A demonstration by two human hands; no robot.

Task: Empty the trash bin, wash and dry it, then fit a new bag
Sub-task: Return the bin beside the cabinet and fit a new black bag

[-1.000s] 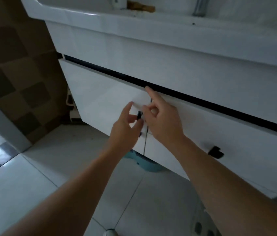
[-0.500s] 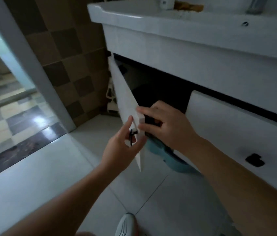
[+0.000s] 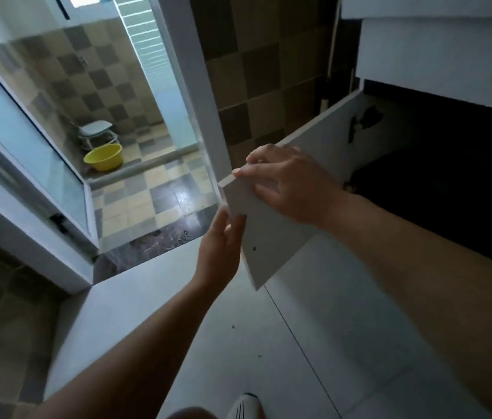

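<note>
Tiled bathroom floor (image 3: 314, 343) lies below an opened cabinet door (image 3: 308, 164), gripped at its free corner by the right hand (image 3: 287, 182) and pinched lower on that edge by the left hand (image 3: 223, 252). No bin is seen; the cabinet (image 3: 450, 189) is dark. It is judged light, stiff plastic, best taken by the rim.

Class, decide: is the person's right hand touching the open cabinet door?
Touching. The head view shows the right hand with its fingers curled over the top edge of the cabinet door, no gap between them.

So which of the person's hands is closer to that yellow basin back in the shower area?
Left. The left hand grips the open cabinet door's outer edge, on the side toward the yellow basin. The right hand rests on the door's top corner, farther right, toward the cabinet.
</note>
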